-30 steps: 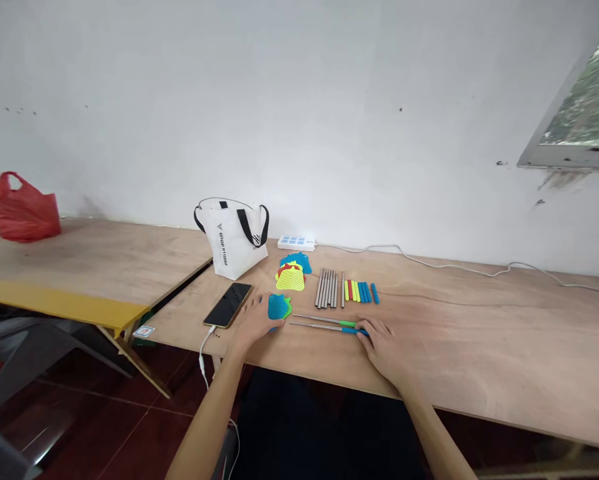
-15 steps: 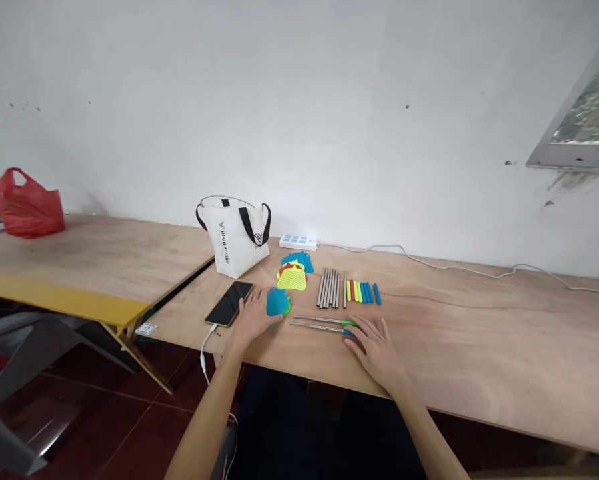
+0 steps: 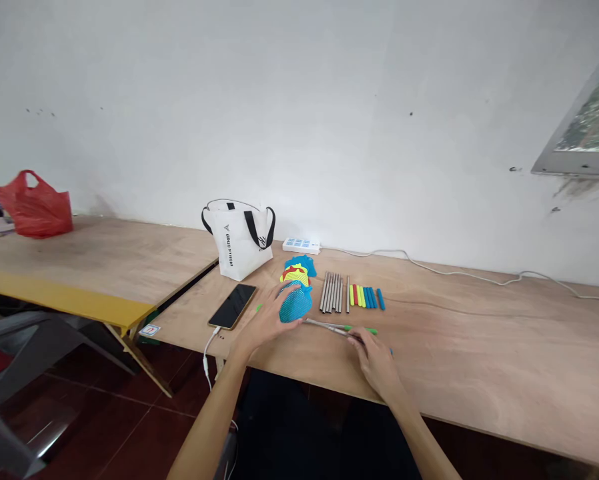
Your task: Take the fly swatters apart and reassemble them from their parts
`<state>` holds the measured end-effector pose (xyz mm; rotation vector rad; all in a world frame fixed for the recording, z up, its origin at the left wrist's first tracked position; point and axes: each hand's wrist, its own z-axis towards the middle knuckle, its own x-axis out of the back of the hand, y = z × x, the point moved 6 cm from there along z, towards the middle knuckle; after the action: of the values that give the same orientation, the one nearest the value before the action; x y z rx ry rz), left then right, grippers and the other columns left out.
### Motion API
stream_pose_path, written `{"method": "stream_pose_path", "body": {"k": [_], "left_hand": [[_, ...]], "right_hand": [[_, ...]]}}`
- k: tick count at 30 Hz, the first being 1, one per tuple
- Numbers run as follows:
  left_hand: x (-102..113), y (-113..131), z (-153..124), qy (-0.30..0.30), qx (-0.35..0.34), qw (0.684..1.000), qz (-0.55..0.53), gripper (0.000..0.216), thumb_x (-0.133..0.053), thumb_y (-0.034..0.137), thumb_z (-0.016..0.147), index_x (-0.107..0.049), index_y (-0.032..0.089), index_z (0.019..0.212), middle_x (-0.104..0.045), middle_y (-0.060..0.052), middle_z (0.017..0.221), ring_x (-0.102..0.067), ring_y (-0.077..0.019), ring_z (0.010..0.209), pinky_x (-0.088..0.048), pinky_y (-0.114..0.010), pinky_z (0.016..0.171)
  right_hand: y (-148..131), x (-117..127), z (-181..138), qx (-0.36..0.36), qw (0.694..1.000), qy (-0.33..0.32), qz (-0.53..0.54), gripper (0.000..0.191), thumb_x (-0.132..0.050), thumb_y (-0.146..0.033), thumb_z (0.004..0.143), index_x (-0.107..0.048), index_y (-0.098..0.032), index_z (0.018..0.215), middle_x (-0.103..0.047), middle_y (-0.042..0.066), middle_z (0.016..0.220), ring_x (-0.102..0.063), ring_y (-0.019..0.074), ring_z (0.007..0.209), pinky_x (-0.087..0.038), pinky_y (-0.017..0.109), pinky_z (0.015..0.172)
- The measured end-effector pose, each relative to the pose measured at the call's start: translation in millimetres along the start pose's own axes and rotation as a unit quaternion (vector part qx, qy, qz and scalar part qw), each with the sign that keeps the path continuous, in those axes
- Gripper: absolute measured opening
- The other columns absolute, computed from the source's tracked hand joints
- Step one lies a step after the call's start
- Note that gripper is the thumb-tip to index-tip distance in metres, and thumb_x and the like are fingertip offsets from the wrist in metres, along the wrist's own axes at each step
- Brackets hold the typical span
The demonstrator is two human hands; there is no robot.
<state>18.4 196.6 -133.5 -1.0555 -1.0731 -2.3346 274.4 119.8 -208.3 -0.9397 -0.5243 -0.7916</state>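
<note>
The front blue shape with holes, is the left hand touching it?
Touching. The head view shows the left hand holding the front blue shape, curled around its edge.

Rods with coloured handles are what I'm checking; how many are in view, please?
2. The green-handled rod lies just beyond the right hand; the blue-handled rod is in that hand, which hides much of its handle. No others show.

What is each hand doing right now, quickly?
Left hand: closed, holding a blue mesh piece.
Right hand: closed, holding a blue-handled metal rod.
</note>
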Motion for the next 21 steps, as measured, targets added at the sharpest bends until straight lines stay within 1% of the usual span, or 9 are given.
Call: {"method": "stream_pose_path", "body": {"k": [3,5,7,8,9,11,15,18,21], "left_hand": [[-2.1,10.0,0.5,-0.015,-0.026,1.000,0.009,0.065,-0.072,0.031,0.086,-0.048,0.035,0.147,-0.035,-0.006,0.159,-0.038,-0.0300,0.146,-0.039,-0.046,0.120],[-3.3,18.2,0.4,-0.016,-0.045,0.999,0.008,0.063,-0.072,0.027,0.086,-0.051,0.035,0.145,-0.034,-0.005,0.159,-0.037,-0.0303,0.146,-0.040,-0.046,0.120],[-5.3,26.5,-0.4,-0.016,-0.065,0.998,0.005,0.062,-0.071,0.026,0.087,-0.052,0.036,0.145,-0.031,-0.005,0.159,-0.034,-0.0308,0.148,-0.039,-0.047,0.121],[-6.7,30.3,-0.9,-0.018,-0.073,0.997,0.004,0.063,-0.071,0.025,0.087,-0.051,0.037,0.146,-0.031,-0.005,0.159,-0.032,-0.0313,0.149,-0.039,-0.048,0.121],[-8.3,33.7,-1.5,-0.020,-0.080,0.997,0.004,0.065,-0.071,0.024,0.087,-0.050,0.038,0.147,-0.030,-0.005,0.159,-0.030,-0.0318,0.150,-0.038,-0.049,0.122],[-11.3,39.5,-2.4,-0.024,-0.089,0.996,0.002,0.072,-0.071,0.020,0.085,-0.046,0.039,0.150,-0.029,-0.005,0.159,-0.030,-0.0327,0.150,-0.038,-0.049,0.122],[-14.8,46.9,-3.2,-0.022,-0.101,0.995,0.004,0.078,-0.072,0.015,0.081,-0.045,0.040,0.151,-0.027,-0.005,0.160,-0.034,-0.0337,0.148,-0.040,-0.048,0.121],[-15.9,49.8,-2.6,-0.023,-0.107,0.994,-0.007,0.080,-0.072,0.015,0.080,-0.045,0.041,0.150,-0.026,-0.004,0.161,-0.034,-0.0334,0.147,-0.042,-0.049,0.119],[-16.8,52.6,-2.0,-0.031,-0.113,0.993,-0.020,0.080,-0.072,0.014,0.080,-0.045,0.041,0.150,-0.026,-0.005,0.160,-0.034,-0.0324,0.147,-0.041,-0.050,0.120]], "right_hand": [[4.5,19.0,2.4,0.001,0.997,0.056,0.048,0.037,-0.035,-0.039,0.106,-0.063,-0.025,0.126,-0.070,0.009,0.120,-0.066,0.0238,0.110,-0.054,0.038,0.094],[6.1,27.2,3.7,-0.011,0.997,0.061,0.041,0.041,-0.038,-0.044,0.106,-0.064,-0.028,0.132,-0.070,0.009,0.115,-0.068,0.0237,0.101,-0.055,0.038,0.088],[8.2,33.4,4.3,-0.039,0.997,0.062,0.016,0.042,-0.040,-0.049,0.104,-0.067,-0.030,0.131,-0.072,0.007,0.103,-0.069,0.0223,0.086,-0.056,0.035,0.078],[8.5,36.3,4.4,-0.047,0.997,0.063,0.003,0.042,-0.040,-0.050,0.104,-0.068,-0.031,0.130,-0.072,0.007,0.099,-0.069,0.0220,0.083,-0.057,0.035,0.075],[7.9,39.0,4.6,-0.046,0.997,0.064,-0.007,0.043,-0.039,-0.050,0.104,-0.068,-0.031,0.130,-0.072,0.006,0.097,-0.069,0.0222,0.083,-0.057,0.035,0.075],[5.0,43.7,5.3,-0.030,0.997,0.062,-0.021,0.044,-0.037,-0.049,0.104,-0.067,-0.032,0.132,-0.073,0.007,0.101,-0.070,0.0235,0.091,-0.058,0.035,0.080],[1.6,53.1,6.5,-0.011,0.997,0.062,-0.040,0.046,-0.036,-0.046,0.104,-0.064,-0.032,0.137,-0.074,0.007,0.109,-0.070,0.0249,0.103,-0.058,0.036,0.085],[1.1,56.5,6.7,-0.008,0.998,0.051,-0.048,0.044,-0.036,-0.046,0.105,-0.065,-0.033,0.136,-0.074,0.006,0.115,-0.070,0.0246,0.104,-0.058,0.036,0.085],[0.9,57.0,6.6,-0.006,0.998,0.042,-0.042,0.044,-0.037,-0.047,0.105,-0.067,-0.033,0.133,-0.074,0.006,0.116,-0.071,0.0245,0.101,-0.059,0.035,0.081]]}}
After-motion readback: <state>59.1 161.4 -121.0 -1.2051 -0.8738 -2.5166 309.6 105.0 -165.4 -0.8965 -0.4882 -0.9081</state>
